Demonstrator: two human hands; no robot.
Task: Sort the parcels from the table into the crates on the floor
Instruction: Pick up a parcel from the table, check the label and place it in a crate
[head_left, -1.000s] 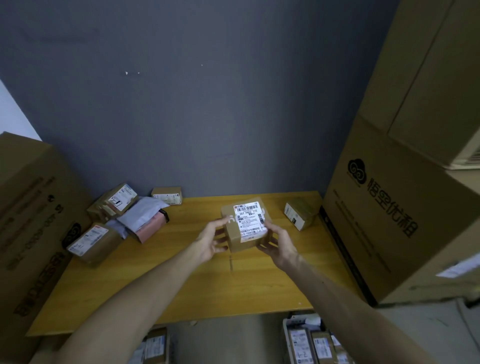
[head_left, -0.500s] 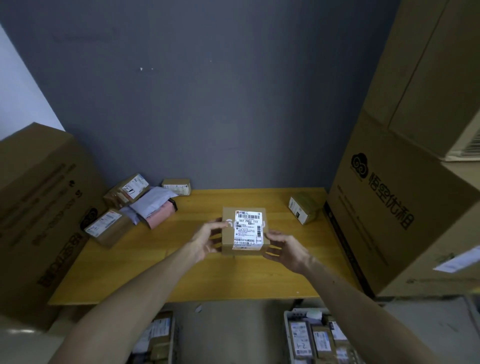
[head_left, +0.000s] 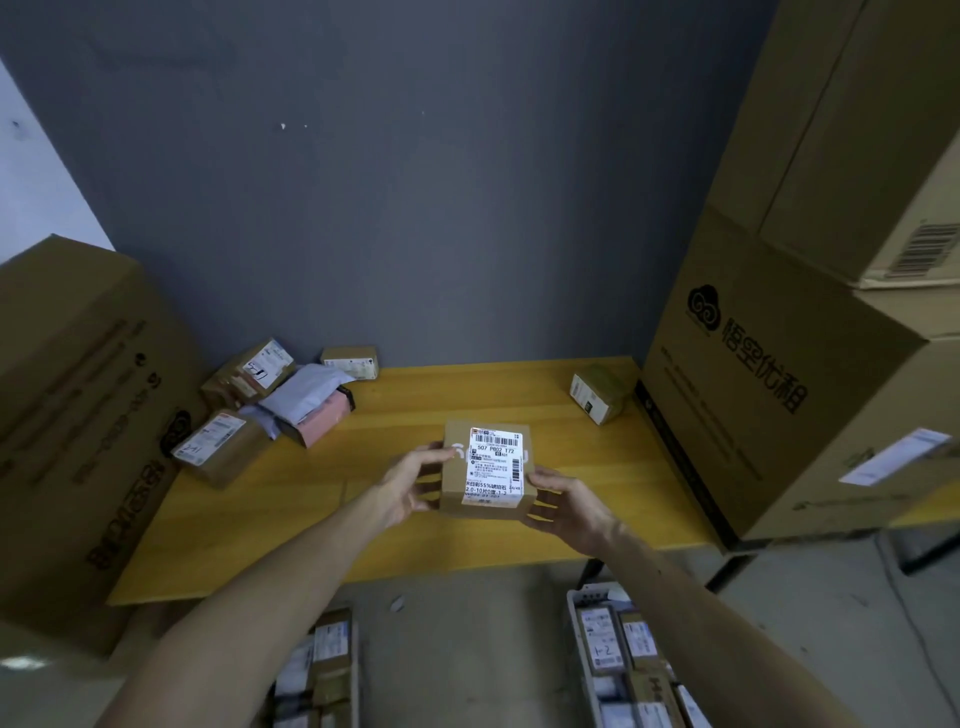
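Parcel in hand: small brown cardboard box, matt, square-edged, with a white printed barcode label across its upper face. I hold it lifted above the smooth yellow wooden table. My left hand grips its left side, thumb on the top edge, fingers curled against the wall. My right hand grips the right side, thumb along the label's edge, fingers spread beneath.

Beyond my left fingertips, far left on the table: three labelled brown cardboard parcels, a crinkled grey poly mailer and a pink rectangular packet, heaped touching. Beyond my right fingers: a small olive-brown carton, alone by the large printed cardboard carton.

Below my wrists, on the floor: a white plastic crate and a second crate, both holding labelled parcels.
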